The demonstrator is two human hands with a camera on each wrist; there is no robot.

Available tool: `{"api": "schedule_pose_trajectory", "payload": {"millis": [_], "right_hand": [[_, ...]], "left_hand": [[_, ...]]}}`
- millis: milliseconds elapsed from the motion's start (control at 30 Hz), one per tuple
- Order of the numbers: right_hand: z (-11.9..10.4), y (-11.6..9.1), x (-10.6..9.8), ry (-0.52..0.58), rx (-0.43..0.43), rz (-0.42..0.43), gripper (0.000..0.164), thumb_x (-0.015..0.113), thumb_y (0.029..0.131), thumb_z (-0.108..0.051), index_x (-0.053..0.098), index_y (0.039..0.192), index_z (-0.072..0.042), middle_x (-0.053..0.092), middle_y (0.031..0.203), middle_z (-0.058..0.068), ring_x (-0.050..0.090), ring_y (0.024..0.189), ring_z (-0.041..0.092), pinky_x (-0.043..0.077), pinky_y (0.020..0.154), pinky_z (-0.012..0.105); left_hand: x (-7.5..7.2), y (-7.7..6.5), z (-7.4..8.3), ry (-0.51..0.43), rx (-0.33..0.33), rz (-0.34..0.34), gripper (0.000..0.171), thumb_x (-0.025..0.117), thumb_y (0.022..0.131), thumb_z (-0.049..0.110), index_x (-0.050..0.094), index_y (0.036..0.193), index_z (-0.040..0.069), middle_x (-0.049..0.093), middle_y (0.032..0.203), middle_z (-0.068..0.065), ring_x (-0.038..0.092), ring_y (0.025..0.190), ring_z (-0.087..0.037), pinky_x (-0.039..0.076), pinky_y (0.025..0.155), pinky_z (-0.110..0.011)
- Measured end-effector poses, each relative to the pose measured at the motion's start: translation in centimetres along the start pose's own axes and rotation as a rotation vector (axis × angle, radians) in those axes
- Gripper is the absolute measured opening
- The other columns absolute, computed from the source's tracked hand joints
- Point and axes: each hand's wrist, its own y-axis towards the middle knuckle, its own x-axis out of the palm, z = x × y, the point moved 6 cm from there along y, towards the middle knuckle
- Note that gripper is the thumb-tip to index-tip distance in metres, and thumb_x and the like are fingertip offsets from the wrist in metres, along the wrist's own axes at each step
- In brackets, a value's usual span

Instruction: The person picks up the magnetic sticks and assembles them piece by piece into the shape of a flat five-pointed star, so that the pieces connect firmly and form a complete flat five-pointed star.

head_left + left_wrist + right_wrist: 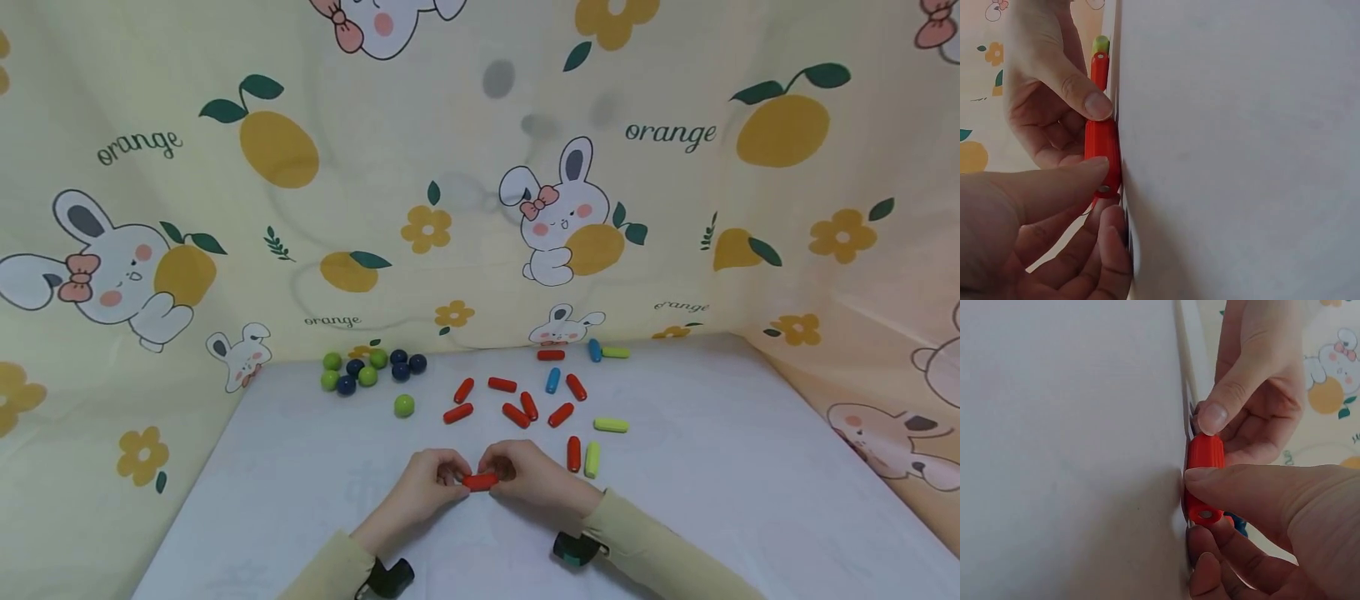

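In the head view a short red ribbed plastic rod [480, 482] lies level between both hands, low over the front middle of the table. My left hand [429, 483] pinches its left end between thumb and fingers, while my right hand [531, 475] holds the right end the same way. Up close in the left wrist view, the rod [1101, 140] has grooved sides, with a thumb on each half. A small round hole shows in the rod's end [1205, 514] in the right wrist view. Fingers hide its underside.
Several red rods [516, 415] lie scattered beyond the hands, with blue rods [552, 380] and yellow-green rods [611, 425] among them. Green balls [404, 406] and dark blue balls [417, 363] sit at the back left. A patterned cloth [465, 208] hangs behind the white table [697, 500].
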Motion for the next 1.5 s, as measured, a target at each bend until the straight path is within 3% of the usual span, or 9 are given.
{"api": "schedule_pose_trajectory", "payload": {"millis": [200, 333, 467, 567, 733, 967, 1100, 1300, 1500], "right_hand": [[-0.3, -0.2, -0.1, -0.004, -0.009, -0.001, 0.021, 0.074, 0.084, -0.01, 0.067, 0.103, -0.017, 0.062, 0.087, -0.005, 0.055, 0.081, 0.016, 0.049, 0.071, 0.024], [-0.3, -0.2, -0.4, -0.008, -0.007, 0.005, 0.021, 0.074, 0.084, -0.01, 0.067, 0.102, -0.018, 0.062, 0.089, -0.006, 0.055, 0.081, 0.017, 0.049, 0.071, 0.024], [0.0, -0.1, -0.4, 0.0, 0.019, 0.003, 0.022, 0.075, 0.084, -0.011, 0.067, 0.103, -0.019, 0.062, 0.09, -0.007, 0.054, 0.081, 0.016, 0.048, 0.069, 0.024], [0.1, 0.0, -0.1, 0.021, 0.044, -0.004, 0.023, 0.075, 0.084, -0.013, 0.067, 0.105, -0.019, 0.062, 0.091, -0.008, 0.054, 0.082, 0.015, 0.048, 0.07, 0.024], [0.2, -0.1, 0.2, 0.034, 0.05, -0.012, 0.023, 0.075, 0.084, -0.013, 0.067, 0.104, -0.02, 0.061, 0.092, -0.008, 0.054, 0.083, 0.015, 0.048, 0.071, 0.024], [0.3, -0.2, 0.3, -0.003, 0.005, -0.02, 0.023, 0.075, 0.084, -0.014, 0.066, 0.103, -0.022, 0.061, 0.091, -0.009, 0.054, 0.084, 0.012, 0.05, 0.073, 0.024], [0.2, -0.3, 0.4, 0.006, -0.007, -0.019, 0.023, 0.074, 0.084, -0.014, 0.066, 0.104, -0.021, 0.061, 0.092, -0.009, 0.055, 0.083, 0.012, 0.05, 0.073, 0.024], [0.1, -0.3, 0.5, 0.011, -0.015, -0.018, 0.022, 0.074, 0.084, -0.014, 0.066, 0.105, -0.019, 0.061, 0.093, -0.008, 0.055, 0.084, 0.012, 0.05, 0.074, 0.023], [0.2, -0.3, 0.4, -0.008, 0.003, -0.018, 0.023, 0.075, 0.084, -0.013, 0.065, 0.103, -0.02, 0.061, 0.092, -0.009, 0.055, 0.083, 0.011, 0.05, 0.073, 0.023]], "left_hand": [[-0.6, 0.3, 0.2, -0.021, 0.024, -0.069, 0.022, 0.078, 0.079, 0.011, 0.069, 0.099, 0.011, 0.064, 0.082, 0.0, 0.057, 0.069, -0.015, 0.048, 0.06, -0.025], [-3.0, 0.9, 0.9, -0.018, 0.07, -0.066, 0.037, 0.081, 0.077, 0.016, 0.066, 0.109, 0.005, 0.066, 0.094, -0.006, 0.061, 0.079, -0.017, 0.052, 0.07, -0.028], [-6.9, 1.4, 1.2, 0.03, 0.121, 0.066, 0.043, 0.082, 0.076, 0.017, 0.064, 0.114, 0.006, 0.065, 0.101, -0.011, 0.062, 0.087, -0.022, 0.053, 0.075, -0.029], [-9.5, 1.6, 0.5, 0.056, 0.092, 0.19, 0.047, 0.083, 0.075, 0.018, 0.064, 0.117, 0.01, 0.064, 0.109, -0.011, 0.061, 0.097, -0.026, 0.052, 0.082, -0.034], [-11.7, 2.3, -1.5, 0.05, 0.039, 0.304, 0.058, 0.083, 0.075, 0.024, 0.058, 0.125, 0.011, 0.058, 0.126, -0.012, 0.05, 0.116, -0.031, 0.044, 0.095, -0.045], [-11.9, 4.2, -3.6, -0.006, -0.008, 0.289, 0.061, 0.083, 0.075, 0.018, 0.056, 0.128, 0.005, 0.054, 0.132, -0.015, 0.048, 0.12, -0.036, 0.042, 0.099, -0.049], [-11.5, 4.9, -4.6, 0.002, -0.045, 0.286, 0.048, 0.08, 0.077, 0.012, 0.061, 0.121, 0.005, 0.058, 0.123, -0.013, 0.055, 0.112, -0.031, 0.046, 0.095, -0.046], [-10.8, 4.7, -4.3, 0.08, -0.026, 0.322, 0.03, 0.078, 0.075, 0.0, 0.067, 0.103, 0.003, 0.065, 0.103, -0.008, 0.061, 0.098, -0.028, 0.051, 0.086, -0.041], [-10.2, 4.0, -3.8, 0.092, -0.047, 0.302, 0.029, 0.078, 0.075, 0.003, 0.068, 0.102, 0.006, 0.066, 0.101, -0.003, 0.061, 0.095, -0.025, 0.051, 0.086, -0.04]]}}
